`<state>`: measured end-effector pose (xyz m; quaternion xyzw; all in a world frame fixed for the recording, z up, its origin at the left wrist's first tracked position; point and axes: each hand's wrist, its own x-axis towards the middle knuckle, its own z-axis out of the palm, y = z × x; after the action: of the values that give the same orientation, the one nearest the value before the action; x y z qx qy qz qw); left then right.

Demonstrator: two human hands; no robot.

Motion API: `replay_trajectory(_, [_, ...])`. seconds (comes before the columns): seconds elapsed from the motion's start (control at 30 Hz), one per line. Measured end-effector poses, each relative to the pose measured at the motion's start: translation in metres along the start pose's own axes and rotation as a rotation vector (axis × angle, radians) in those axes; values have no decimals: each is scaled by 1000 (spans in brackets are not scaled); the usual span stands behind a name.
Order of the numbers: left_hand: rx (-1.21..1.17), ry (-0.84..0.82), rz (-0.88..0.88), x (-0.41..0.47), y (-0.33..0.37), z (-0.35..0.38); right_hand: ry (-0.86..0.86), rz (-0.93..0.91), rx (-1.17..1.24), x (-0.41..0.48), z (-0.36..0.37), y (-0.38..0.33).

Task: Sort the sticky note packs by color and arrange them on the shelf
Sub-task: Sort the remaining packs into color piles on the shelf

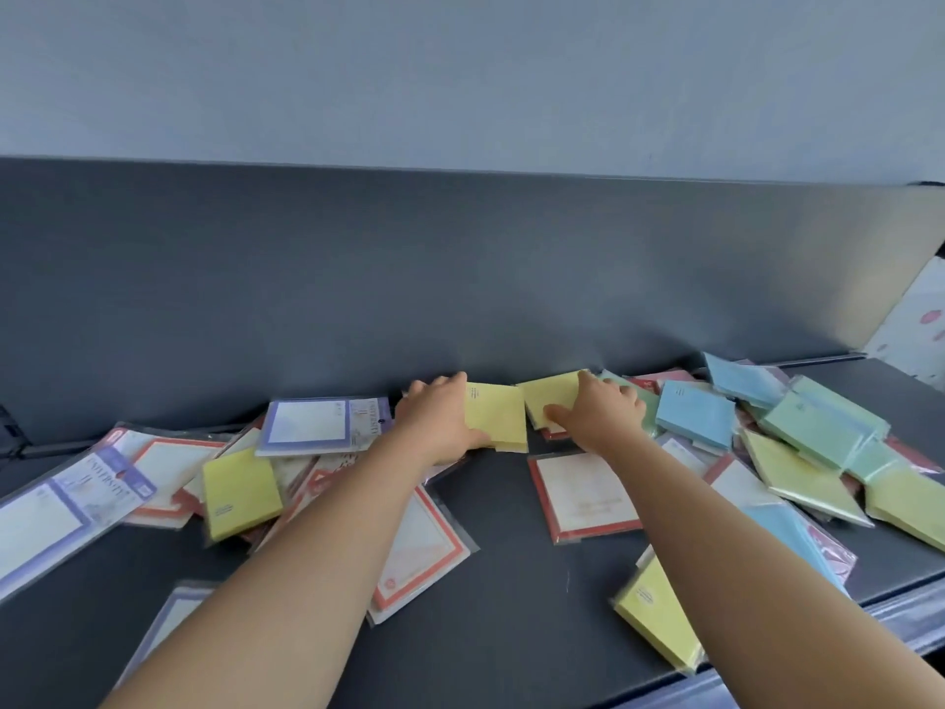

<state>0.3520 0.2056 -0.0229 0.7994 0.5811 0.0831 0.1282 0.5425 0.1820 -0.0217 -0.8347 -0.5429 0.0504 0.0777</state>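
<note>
Sticky note packs lie scattered over a dark grey shelf [511, 580]. My left hand [434, 417] grips a pale yellow pack [498, 417] near the shelf's back wall. Beside it, my right hand [598, 411] rests on a second yellow pack [549, 394], fingers spread over it and thumb at its front edge. Another yellow pack [240, 493] lies at the left, and one more [657, 614] sits at the front right edge. Blue packs [695, 414], green packs [813, 422] and yellow packs pile up at the right. Red-bordered packs [583, 496] and purple-bordered packs [317, 424] lie flat in the middle and left.
A tall dark back panel [460, 273] rises behind the shelf, with a pale wall above. The shelf's front edge [869, 611] runs along the lower right. A long purple-bordered pack [61, 519] hangs toward the left edge.
</note>
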Motion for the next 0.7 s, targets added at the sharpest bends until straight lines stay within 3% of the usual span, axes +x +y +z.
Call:
replay_trajectory(0.17, [-181, 20, -75, -1, 3, -1, 4, 23, 245, 1, -4, -6])
replay_trajectory(0.37, [-438, -14, -109, -2, 2, -5, 4, -119, 552, -9, -4, -10])
replay_trajectory(0.57, [-602, 237, -155, -15, -16, -24, 79, -199, 823, -21, -20, -17])
replay_trajectory(0.7, [-785, 292, -201, -33, -33, -34, 94, -302, 961, -33, -31, -38])
